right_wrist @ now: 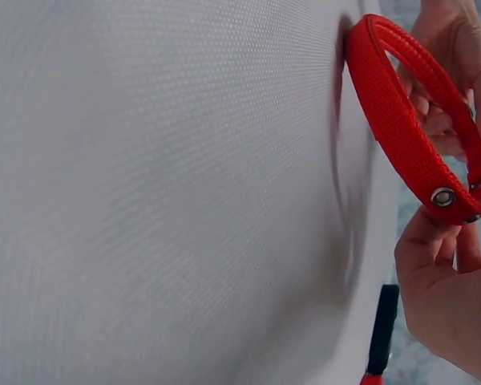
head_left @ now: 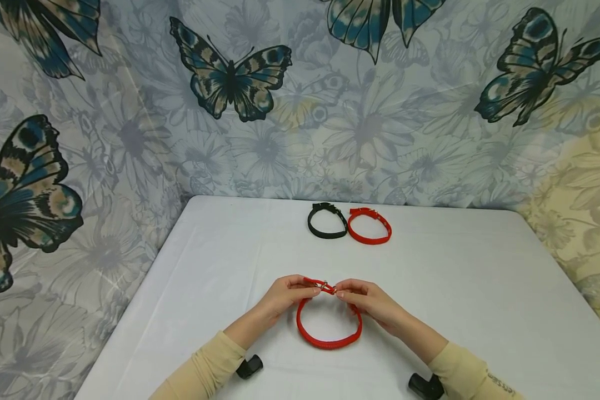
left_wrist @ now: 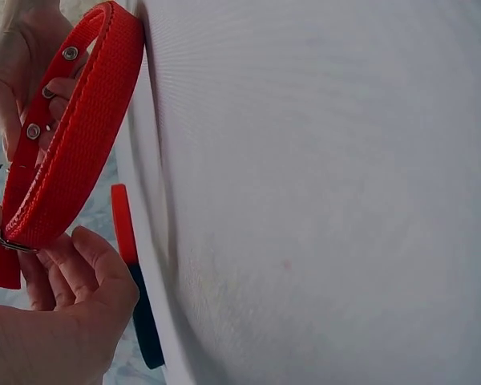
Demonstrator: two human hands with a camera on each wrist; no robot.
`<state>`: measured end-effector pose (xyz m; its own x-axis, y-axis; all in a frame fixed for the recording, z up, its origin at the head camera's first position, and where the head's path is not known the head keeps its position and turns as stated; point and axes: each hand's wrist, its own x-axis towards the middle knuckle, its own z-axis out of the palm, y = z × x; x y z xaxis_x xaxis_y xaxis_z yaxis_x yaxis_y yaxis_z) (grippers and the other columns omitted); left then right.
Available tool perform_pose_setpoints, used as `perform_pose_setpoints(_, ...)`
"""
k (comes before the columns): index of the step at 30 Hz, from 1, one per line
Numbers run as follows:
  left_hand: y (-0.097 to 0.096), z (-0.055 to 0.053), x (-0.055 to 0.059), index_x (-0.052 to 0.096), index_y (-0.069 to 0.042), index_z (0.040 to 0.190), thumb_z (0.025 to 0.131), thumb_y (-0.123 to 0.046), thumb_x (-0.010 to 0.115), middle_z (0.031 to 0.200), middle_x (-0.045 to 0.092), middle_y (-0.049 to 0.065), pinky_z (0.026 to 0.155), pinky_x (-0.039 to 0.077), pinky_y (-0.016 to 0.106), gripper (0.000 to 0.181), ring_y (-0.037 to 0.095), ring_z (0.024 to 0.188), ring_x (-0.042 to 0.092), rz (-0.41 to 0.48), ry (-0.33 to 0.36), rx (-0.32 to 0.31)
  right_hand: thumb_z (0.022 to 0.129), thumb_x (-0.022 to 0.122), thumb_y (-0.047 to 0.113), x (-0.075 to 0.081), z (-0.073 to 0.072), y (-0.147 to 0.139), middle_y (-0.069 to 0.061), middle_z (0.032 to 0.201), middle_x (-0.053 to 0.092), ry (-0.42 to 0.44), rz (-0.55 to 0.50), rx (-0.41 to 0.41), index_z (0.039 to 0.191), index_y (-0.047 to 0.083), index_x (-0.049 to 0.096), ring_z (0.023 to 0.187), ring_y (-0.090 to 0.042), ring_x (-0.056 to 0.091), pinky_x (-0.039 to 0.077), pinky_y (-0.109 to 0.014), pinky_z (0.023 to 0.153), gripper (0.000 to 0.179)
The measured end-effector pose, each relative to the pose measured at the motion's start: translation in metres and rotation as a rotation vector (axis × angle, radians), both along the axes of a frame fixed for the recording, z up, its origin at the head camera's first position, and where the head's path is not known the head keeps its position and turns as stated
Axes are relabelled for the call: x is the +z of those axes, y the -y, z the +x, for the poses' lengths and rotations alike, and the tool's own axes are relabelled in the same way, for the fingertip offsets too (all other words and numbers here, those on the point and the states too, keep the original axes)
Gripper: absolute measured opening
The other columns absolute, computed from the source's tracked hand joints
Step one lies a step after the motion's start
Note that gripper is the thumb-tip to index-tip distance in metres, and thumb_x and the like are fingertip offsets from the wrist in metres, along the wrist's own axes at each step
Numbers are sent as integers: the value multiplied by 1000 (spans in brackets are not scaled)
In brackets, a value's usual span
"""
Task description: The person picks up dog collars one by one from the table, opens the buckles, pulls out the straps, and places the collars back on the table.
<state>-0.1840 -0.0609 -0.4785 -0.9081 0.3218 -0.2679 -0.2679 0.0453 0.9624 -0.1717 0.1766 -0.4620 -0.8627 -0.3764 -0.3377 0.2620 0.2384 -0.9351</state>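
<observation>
A red collar (head_left: 328,344) with metal eyelets (left_wrist: 34,131) forms a closed loop between my hands, its buckle end away from me. My left hand (head_left: 283,295) pinches the strap beside the metal buckle (head_left: 324,285), fingers behind and thumb in front. On the other side of the buckle, my right hand (head_left: 374,303) pinches the strap between thumb and fingers. A short strap tail sticks out past the buckle in the left wrist view. The lower part of the loop hangs close to the table; whether it touches is hard to tell.
Toward the back of the white table (head_left: 240,244) lie a black collar (head_left: 327,235) and a second red collar (head_left: 370,241), side by side. Butterfly-printed cloth (head_left: 300,150) hangs behind the table. Dark devices (head_left: 250,366) sit at both wrists.
</observation>
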Motion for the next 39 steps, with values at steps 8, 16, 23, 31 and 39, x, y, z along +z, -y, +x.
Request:
perform_pose_setpoints(8,3,-2,1,68,-2,98,84,-17,76,86,70,-2,73,51,23,22,16,83,67,54,38,38,94,63,30,1,1,-5,-13,92,57,-7,0,12,125,4,61,85,-23,50,44,-30,70,41)
perform_pose_setpoints(16,2,0,3,68,-4,97,84,-17,76,86,70,-2,75,51,24,19,17,85,67,58,36,24,93,66,34,2,0,-1,-8,80,56,-7,15,-16,123,1,62,76,-19,50,44,-29,67,44)
perform_pose_setpoints(23,-1,1,7,70,-4,100,85,-18,75,91,71,-2,75,50,25,22,11,82,65,21,10,-12,91,69,33,1,-3,3,-11,87,59,-24,21,-39,114,0,64,76,-19,53,46,-31,70,40)
perform_pose_setpoints(31,2,0,7,70,-4,102,85,-20,76,85,70,-2,73,50,25,24,12,79,64,1,11,-22,93,67,33,3,-3,-2,-7,80,54,-51,30,-5,120,7,64,73,-18,49,42,-29,64,38)
perform_pose_setpoints(39,5,1,7,72,-4,107,85,-22,76,88,72,0,73,51,27,29,11,79,63,-30,23,-47,96,62,32,5,-1,-7,-5,80,51,-57,21,41,126,10,63,70,-17,46,39,-26,61,38)
